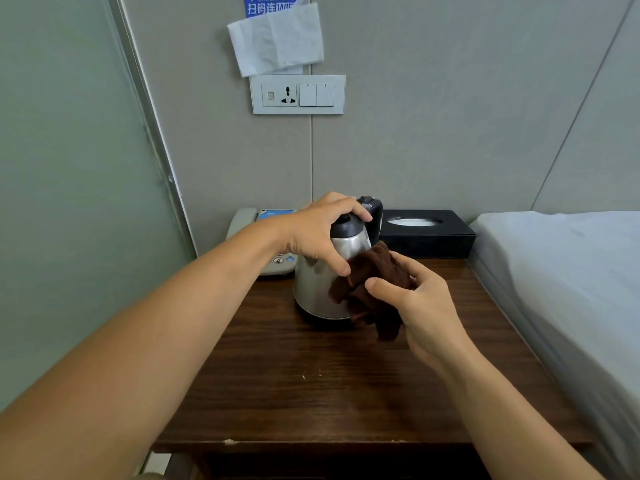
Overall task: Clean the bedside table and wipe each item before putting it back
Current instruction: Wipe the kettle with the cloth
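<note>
At the bedside table (346, 393), my left hand (318, 230) curls over the black lid of a steel kettle (318, 285), fingers wrapped across the top and thumb pressed against the metal side, gripping it where it stands upright on the dark wood. My right hand (419, 306) holds a bunched brown cloth (370, 289), thumb and fingers closed around it, with the cloth pressed against the kettle's side below the black handle. The kettle stands toward the back of the table, near the middle. Behind it to the left sits a grey telephone (249, 220), partly hidden by my forearm; behind it to the right, a black tissue box (429, 237) rests against the wall, a tissue showing in its oval slot. A few pale crumbs (304, 376) lie on the wood nearer the front edge. A bed (571, 271) with a pale sheet runs along the table's right side. On the wall above, a socket panel (298, 95) hangs beneath a sheet of crumpled paper (277, 39).
</note>
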